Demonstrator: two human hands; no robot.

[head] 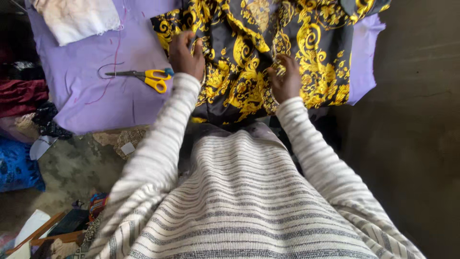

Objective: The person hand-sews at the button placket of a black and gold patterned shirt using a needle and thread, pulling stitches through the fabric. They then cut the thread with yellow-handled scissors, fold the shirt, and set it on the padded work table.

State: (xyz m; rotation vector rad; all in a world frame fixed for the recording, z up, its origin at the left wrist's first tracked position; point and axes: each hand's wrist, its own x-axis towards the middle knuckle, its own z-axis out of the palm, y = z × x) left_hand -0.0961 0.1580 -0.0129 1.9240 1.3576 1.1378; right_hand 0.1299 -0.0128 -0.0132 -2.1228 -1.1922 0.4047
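Note:
A black fabric with a gold baroque print [254, 57] lies spread over a lilac cloth [86, 81] on a table. My left hand [186, 53] rests on the fabric's left edge, fingers curled over it. My right hand [285, 79] pinches a fold of the same fabric near its lower middle. Both arms wear a white and grey striped knit. Yellow-handled scissors [146, 76] lie on the lilac cloth just left of my left hand, with a loose purple thread [112, 67] beside them.
A white stained cloth [76, 19] sits at the table's far left corner. Dark red and blue fabrics [19, 96] pile up at the left. Scraps, a small box and wooden sticks [43, 230] lie on the floor at lower left. A dark wall [412, 120] stands to the right.

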